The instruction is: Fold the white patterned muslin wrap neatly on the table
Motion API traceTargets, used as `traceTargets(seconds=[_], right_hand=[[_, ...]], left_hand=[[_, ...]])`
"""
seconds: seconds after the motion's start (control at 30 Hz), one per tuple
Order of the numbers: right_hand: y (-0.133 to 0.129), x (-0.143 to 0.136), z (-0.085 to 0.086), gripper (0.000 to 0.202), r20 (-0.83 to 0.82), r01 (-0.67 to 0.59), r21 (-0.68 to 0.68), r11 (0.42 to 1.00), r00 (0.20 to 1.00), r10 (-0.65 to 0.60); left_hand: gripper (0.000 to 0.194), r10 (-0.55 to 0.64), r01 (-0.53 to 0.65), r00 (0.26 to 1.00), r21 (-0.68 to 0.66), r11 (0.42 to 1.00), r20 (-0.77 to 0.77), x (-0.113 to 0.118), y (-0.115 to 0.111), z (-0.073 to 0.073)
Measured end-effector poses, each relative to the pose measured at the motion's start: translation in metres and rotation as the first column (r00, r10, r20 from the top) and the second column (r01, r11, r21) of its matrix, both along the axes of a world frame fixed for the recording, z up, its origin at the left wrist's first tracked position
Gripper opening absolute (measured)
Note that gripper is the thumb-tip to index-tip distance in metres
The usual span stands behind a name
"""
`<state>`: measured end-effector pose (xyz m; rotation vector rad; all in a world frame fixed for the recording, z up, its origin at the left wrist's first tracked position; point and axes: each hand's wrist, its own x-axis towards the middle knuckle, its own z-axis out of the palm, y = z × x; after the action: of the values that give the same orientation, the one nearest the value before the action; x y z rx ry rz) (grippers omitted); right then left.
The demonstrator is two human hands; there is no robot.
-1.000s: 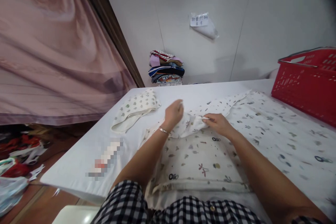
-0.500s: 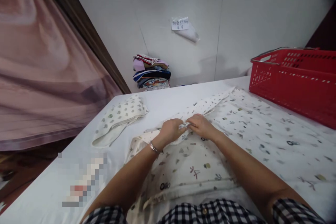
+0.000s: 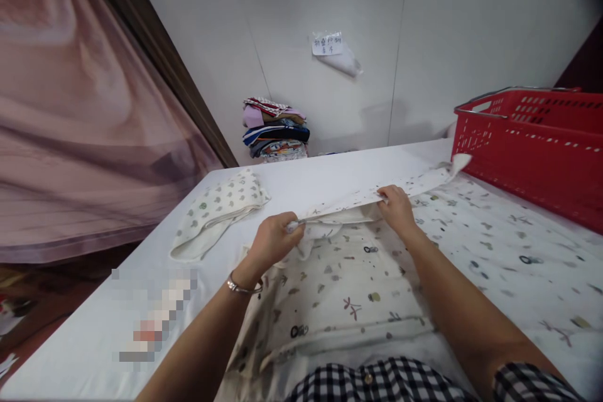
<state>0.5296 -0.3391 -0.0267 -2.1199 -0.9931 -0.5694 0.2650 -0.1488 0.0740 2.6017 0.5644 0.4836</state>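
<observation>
A large white printed cloth (image 3: pixel 343 282) with small plant and dot motifs spreads over the table in front of me and off to the right. My left hand (image 3: pixel 277 239) pinches its far edge near the middle of the view. Further right, my right hand (image 3: pixel 396 207) grips the same edge between thumb and fingers. Between them the edge is stretched into a raised strip, and its loose end trails toward the basket. The near part of the cloth lies in layers against my checked shirt.
A folded cloth with grey-green motifs (image 3: pixel 221 210) lies at the left on the white table (image 3: pixel 311 179). A red basket (image 3: pixel 541 157) stands at the right. Behind the table is a stack of folded textiles (image 3: pixel 276 129). A pink curtain (image 3: pixel 94 107) hangs at the left.
My hands, close together before, have moved apart: the left toward me and leftward, the right away and rightward. The cloth's edge is now lifted and drawn out between them.
</observation>
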Motion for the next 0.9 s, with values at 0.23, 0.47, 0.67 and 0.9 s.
traceTargets(seconds=[0.23, 0.47, 0.67, 0.9], right_hand=[[-0.006, -0.01, 0.017, 0.009, -0.006, 0.207, -0.09, 0.974, 0.978, -0.208], [-0.01, -0.01, 0.012, 0.008, -0.159, -0.023, -0.389, 0.921, 0.986, -0.043], [-0.021, -0.016, 0.0, 0.023, -0.227, -0.203, -0.365, 0.909, 0.966, 0.124], [-0.032, -0.028, -0.006, 0.041, -0.182, -0.323, -0.42, 0.848, 0.945, 0.27]], left_hand=[[0.026, 0.008, -0.006, 1.0, -0.078, 0.997, 0.023, -0.008, 0.012, 0.008], [0.028, 0.029, -0.015, 0.998, -0.222, 0.975, 0.058, 0.001, 0.016, 0.008], [0.028, -0.006, 0.02, 0.999, -0.257, 0.966, 0.053, 0.007, 0.018, 0.011], [0.026, 0.03, -0.015, 0.998, -0.268, 0.963, 0.051, 0.011, 0.017, 0.015]])
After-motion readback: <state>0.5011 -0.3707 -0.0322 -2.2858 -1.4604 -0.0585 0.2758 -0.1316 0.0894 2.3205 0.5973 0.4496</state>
